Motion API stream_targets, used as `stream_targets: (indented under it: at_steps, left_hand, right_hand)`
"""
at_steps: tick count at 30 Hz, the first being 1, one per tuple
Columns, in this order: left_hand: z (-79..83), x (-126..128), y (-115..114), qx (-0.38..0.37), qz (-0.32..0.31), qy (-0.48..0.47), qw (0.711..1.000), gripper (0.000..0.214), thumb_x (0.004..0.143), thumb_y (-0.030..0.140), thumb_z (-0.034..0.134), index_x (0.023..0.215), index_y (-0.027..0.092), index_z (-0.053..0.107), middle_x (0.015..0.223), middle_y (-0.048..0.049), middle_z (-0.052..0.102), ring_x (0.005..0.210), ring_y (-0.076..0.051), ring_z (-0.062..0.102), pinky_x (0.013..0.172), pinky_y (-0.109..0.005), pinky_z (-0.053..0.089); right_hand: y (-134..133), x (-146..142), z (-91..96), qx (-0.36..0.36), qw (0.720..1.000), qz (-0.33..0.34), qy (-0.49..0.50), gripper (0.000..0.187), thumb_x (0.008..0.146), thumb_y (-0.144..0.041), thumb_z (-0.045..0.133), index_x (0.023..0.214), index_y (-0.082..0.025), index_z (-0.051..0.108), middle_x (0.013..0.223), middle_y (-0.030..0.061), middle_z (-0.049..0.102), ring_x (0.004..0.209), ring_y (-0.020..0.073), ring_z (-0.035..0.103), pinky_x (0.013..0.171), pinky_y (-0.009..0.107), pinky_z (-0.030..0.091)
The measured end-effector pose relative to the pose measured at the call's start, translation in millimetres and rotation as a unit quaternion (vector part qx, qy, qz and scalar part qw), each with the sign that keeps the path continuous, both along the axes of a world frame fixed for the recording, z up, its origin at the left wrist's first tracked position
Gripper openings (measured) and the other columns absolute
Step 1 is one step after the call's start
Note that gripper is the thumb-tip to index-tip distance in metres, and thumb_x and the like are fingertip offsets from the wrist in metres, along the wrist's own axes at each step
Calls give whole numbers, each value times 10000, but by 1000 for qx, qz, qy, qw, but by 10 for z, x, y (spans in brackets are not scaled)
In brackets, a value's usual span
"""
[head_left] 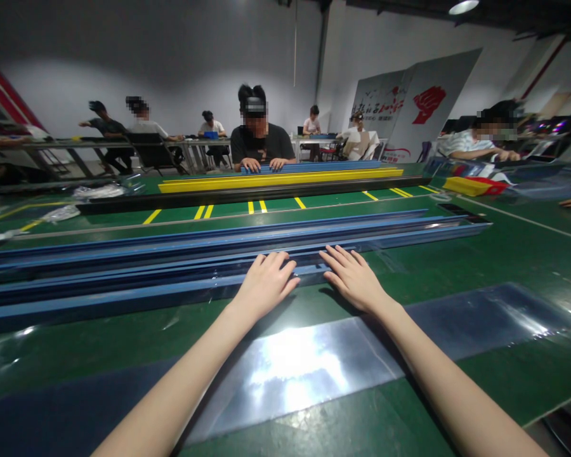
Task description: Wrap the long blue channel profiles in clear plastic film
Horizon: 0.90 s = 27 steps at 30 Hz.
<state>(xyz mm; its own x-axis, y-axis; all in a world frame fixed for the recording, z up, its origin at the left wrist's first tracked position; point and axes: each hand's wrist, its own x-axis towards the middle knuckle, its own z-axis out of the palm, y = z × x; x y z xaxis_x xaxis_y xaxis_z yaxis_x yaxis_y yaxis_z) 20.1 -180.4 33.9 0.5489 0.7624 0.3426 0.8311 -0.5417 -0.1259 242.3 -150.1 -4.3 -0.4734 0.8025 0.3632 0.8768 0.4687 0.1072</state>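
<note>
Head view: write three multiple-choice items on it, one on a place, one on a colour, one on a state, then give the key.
1. Where do both hands rest?
A. on the long blue rails
B. on the yellow rail
C. on the red box

2. What colour is the table top?
A. white
B. green
C. orange

3. How are the hands posed?
A. clenched in fists
B. lifted clear of the table
C. flat, palms down, fingers stretched

Key:
1 A: the left hand and right hand lie on the blue rails.
2 B: the table top is green.
3 C: both hands lie flat with fingers stretched forward.
</note>
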Motion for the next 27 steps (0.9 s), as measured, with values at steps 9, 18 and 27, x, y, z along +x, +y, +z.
stream_targets:
  at_steps: [9,18,27]
  left_hand:
    - [-27,-29,12,-10,17,12,1000,320,881,363,354,1078,172,519,1103,-89,534,1001,-212,468,790,-323,342]
    - [-107,-44,39,-19,43,-9,999,387,879,419,336,1167,199,473,1198,-92,499,1101,-218,433,861,-343,332]
    - [-167,-61,79,-21,35,-32,999,398,888,406,318,1184,191,473,1232,-89,491,1141,-207,415,905,-347,324]
  right_hand:
    - [112,313,29,-19,999,-42,19,470,893,-439,251,1293,-238,395,1349,35,393,1246,206,327,982,429,292]
    - [117,300,20,52,998,-39,25,416,901,-321,250,1173,-171,527,1228,86,525,1143,205,449,954,407,296]
    - [-44,-56,39,24,999,39,17,451,907,-368,244,1234,-156,470,1304,74,450,1211,199,376,958,365,308]
